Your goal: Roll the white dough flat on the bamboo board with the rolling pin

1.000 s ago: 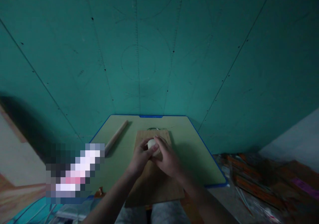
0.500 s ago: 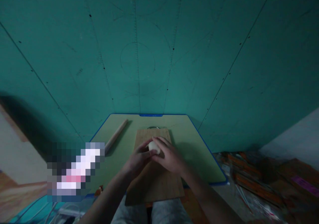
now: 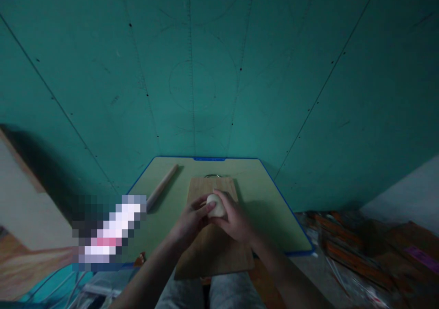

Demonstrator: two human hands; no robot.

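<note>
Between my two hands is a smooth white ball of what looks like dough [image 3: 216,207], above a wooden cutting board [image 3: 214,254]. My left hand [image 3: 195,216] is curled on its left side, with the thumb pressed against the front. On the other side, my right hand [image 3: 233,213] wraps its fingers round the ball's right and far edge. The board lies lengthwise on a pale table [image 3: 274,208] with a blue rim, its metal handle [image 3: 213,176] at the far end. Fingers hide part of the ball.
A wooden rolling pin [image 3: 163,187] lies slanted on the table's left. A blurred-out pixelated object covers the left edge. Behind stands a green wall [image 3: 219,94]. Cardboard and plastic clutter [image 3: 356,254] lies on the floor to the right.
My hands have shifted slightly round the ball, and more of its white surface shows now. The right fingers are drawn further to the right. The view has moved a little.
</note>
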